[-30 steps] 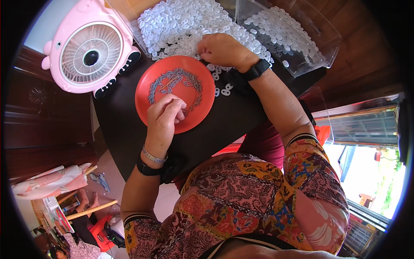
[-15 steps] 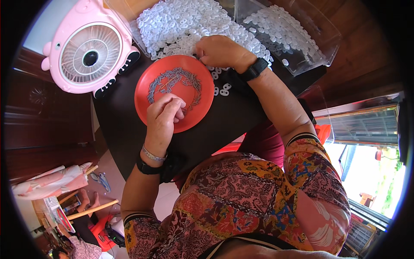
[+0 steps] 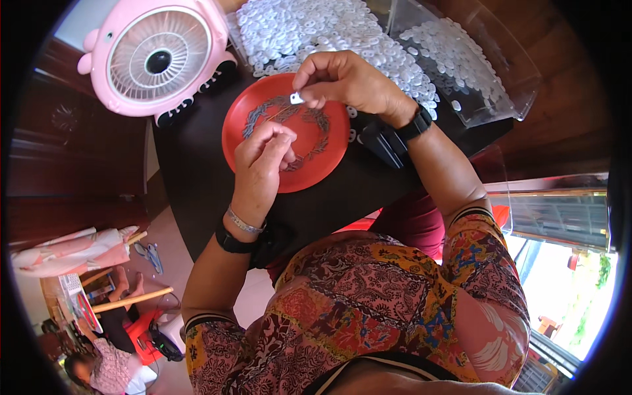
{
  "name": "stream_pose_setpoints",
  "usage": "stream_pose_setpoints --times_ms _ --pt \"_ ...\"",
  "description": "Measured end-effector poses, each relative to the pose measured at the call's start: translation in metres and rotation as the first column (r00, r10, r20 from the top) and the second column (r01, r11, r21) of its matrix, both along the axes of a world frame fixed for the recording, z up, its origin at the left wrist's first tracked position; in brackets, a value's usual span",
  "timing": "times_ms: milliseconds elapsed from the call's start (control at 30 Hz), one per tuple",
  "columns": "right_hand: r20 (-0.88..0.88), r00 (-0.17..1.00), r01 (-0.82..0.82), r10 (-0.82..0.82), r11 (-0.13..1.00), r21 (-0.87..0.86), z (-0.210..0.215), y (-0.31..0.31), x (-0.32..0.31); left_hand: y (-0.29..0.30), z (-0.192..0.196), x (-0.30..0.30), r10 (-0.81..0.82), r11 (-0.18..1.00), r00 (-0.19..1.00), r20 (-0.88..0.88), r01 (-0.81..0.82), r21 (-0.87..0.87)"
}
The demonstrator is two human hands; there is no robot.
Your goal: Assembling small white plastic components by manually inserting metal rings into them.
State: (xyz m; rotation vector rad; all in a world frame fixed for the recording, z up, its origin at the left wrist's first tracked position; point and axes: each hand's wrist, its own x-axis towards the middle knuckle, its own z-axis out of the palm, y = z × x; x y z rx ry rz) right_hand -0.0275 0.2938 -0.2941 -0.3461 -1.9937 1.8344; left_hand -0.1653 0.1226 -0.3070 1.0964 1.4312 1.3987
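Note:
A small white plastic piece with holes (image 3: 297, 99) is pinched between the thumb and forefinger of my right hand (image 3: 355, 84), above the far rim of a red plate (image 3: 301, 181). On the plate, small grey screw-like pieces (image 3: 320, 135) lie in a loose ring, with a thin light-brown stick (image 3: 280, 113) among them. My left hand (image 3: 262, 158) hovers over the plate's near left part, fingers curled and closed together. Whatever those fingers hold, if anything, is hidden. Beyond my right hand spreads a large heap of white pieces like the pinched one (image 3: 309, 26).
A pink animal-shaped fan (image 3: 158, 62) stands at the table's far left. To the far right a clear plastic bin (image 3: 520, 99) holds more white pieces. A dark object (image 3: 385, 145) sits under my right wrist on the black table (image 3: 197, 197). Another person (image 3: 108, 368) is at lower left.
My right hand has come from the white heap to above the plate, now with a white piece pinched in it. My left hand stays closed over the plate. The whole view has shifted slightly.

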Motion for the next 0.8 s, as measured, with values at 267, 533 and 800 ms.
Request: stream_pose_setpoints --times_ms 267,533,800 --pt "-0.035 0.998 -0.053 0.059 0.985 0.166 0.006 -0.037 -0.014 -0.004 -0.003 -0.009 -0.022 0.999 0.999 0.024 0.021 0.03" --pt "0.044 0.999 -0.037 0.03 0.983 0.179 0.002 -0.043 -0.01 -0.004 -0.01 -0.005 0.021 0.994 0.997 0.069 -0.028 0.102" --pt "0.139 0.989 -0.061 0.042 0.99 0.13 -0.008 -0.034 -0.007 0.003 -0.02 -0.002 0.029 0.993 0.99 -0.136 -0.013 0.114"
